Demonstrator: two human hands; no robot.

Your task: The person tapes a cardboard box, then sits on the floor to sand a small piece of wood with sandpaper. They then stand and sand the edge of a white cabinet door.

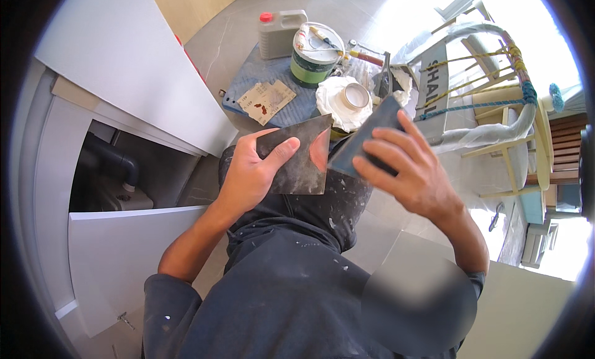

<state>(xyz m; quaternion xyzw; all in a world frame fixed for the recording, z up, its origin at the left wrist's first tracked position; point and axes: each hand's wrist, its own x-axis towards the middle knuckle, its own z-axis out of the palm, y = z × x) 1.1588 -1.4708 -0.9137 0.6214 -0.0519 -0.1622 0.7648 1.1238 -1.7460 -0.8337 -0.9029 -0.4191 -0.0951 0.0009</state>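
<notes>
My left hand (248, 173) grips a dark, stained flat spreader plate (294, 173), thumb on top and fingers underneath. A patch of pink paste (320, 149) lies near the plate's right edge. In my right hand (416, 173) is a blue-grey flat scraper blade (372, 124), tilted, with the fingers laid across its upper face and the thumb hidden. Its lower left edge is close to the plate's right edge; blur hides whether they touch. Just beyond both tools sits a container smeared with white paste (331, 101), topped by a round lid (355, 97).
A scuffed blue platform (238, 89) bears a grey jerrycan (273, 39) with a red cap, a green-sided bucket (310, 74) and a stained piece of cardboard (257, 98). An open white cabinet (124, 235) with pipework stands at left. Wrapped chairs (517, 129) occupy the right.
</notes>
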